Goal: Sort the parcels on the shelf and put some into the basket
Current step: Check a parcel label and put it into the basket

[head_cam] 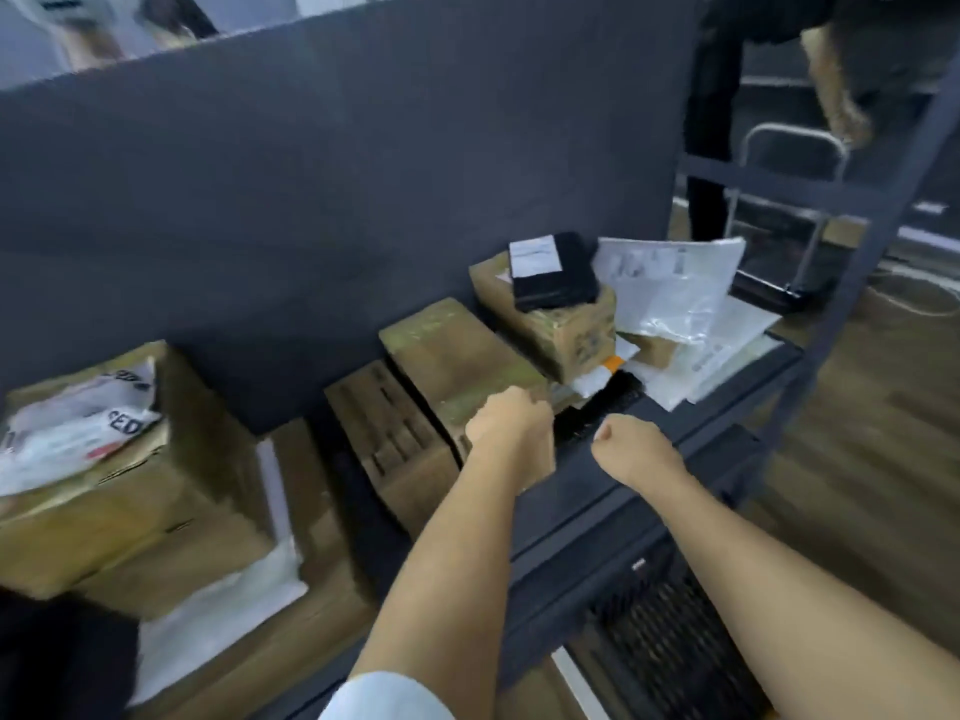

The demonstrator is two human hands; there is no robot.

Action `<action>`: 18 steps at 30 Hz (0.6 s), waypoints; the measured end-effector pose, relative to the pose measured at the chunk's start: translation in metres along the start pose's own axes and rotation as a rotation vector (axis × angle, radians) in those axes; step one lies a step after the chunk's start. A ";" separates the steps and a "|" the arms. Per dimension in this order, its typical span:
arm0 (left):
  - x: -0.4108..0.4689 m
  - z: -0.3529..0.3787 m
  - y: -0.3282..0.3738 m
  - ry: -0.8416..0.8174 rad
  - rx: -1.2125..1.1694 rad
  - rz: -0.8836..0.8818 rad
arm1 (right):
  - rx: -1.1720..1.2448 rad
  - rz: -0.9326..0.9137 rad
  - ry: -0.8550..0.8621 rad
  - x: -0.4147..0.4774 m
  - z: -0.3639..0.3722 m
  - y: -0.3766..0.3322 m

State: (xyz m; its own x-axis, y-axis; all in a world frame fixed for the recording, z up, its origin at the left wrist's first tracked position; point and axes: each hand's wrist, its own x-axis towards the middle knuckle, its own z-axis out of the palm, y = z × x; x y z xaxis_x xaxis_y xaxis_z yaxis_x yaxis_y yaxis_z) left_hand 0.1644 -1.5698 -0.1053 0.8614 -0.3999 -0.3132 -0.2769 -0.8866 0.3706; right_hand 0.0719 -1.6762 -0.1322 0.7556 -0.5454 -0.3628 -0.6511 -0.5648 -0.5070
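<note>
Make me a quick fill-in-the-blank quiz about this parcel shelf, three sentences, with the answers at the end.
1. The black parcel with the white label lies on top of a ____ box.
2. The white plastic mailers lie at the ____ end of the shelf.
3. The left hand and the right hand both have their fingers ____.

Answers: cardboard; right; curled.

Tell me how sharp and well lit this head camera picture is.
Head view: motion blur softens everything, worst on the large brown cardboard box; print on the white plastic mailers is unreadable; the wide lens bows the dark grey shelf back panel; light is dim.
</note>
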 end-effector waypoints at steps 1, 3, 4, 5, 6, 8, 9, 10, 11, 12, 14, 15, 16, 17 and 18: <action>0.000 -0.010 -0.009 0.043 -0.048 -0.015 | 0.017 -0.043 0.015 0.000 0.000 -0.014; -0.002 -0.034 -0.033 0.095 -0.098 -0.050 | 0.053 -0.120 0.050 -0.002 0.004 -0.048; -0.002 -0.044 -0.045 0.100 -0.105 -0.058 | 0.064 -0.145 0.054 -0.003 0.006 -0.065; -0.002 -0.053 -0.058 0.110 -0.107 -0.078 | 0.068 -0.175 0.054 -0.003 0.008 -0.080; -0.002 -0.062 -0.073 0.131 -0.113 -0.104 | 0.077 -0.199 0.056 -0.003 0.010 -0.094; 0.002 -0.075 -0.105 0.164 -0.169 -0.159 | 0.104 -0.244 0.077 -0.001 0.017 -0.121; 0.004 -0.078 -0.121 0.171 -0.205 -0.193 | 0.117 -0.269 0.084 0.001 0.023 -0.132; 0.006 -0.081 -0.134 0.167 -0.228 -0.222 | 0.129 -0.289 0.079 0.001 0.029 -0.144; 0.009 -0.082 -0.147 0.150 -0.245 -0.248 | 0.136 -0.305 0.067 0.001 0.038 -0.156; 0.012 -0.081 -0.159 0.127 -0.256 -0.269 | 0.138 -0.317 0.045 0.002 0.048 -0.165; 0.019 -0.077 -0.178 0.074 -0.264 -0.291 | 0.126 -0.324 -0.010 0.004 0.074 -0.182; 0.022 -0.074 -0.186 0.052 -0.268 -0.301 | 0.114 -0.318 -0.040 0.006 0.087 -0.188; 0.025 -0.073 -0.193 0.035 -0.284 -0.311 | 0.095 -0.308 -0.074 0.009 0.100 -0.192; 0.028 -0.072 -0.199 0.022 -0.305 -0.319 | 0.070 -0.289 -0.110 0.013 0.113 -0.195; 0.030 -0.071 -0.204 0.017 -0.327 -0.317 | 0.037 -0.264 -0.141 0.017 0.123 -0.197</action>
State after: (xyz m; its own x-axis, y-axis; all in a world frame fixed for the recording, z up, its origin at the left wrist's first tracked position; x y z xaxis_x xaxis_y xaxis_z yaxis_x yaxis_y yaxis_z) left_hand 0.2774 -1.3844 -0.1284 0.8895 -0.1140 -0.4426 0.1486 -0.8437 0.5159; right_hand 0.2217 -1.4979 -0.1349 0.9027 -0.2895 -0.3182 -0.4294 -0.6515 -0.6255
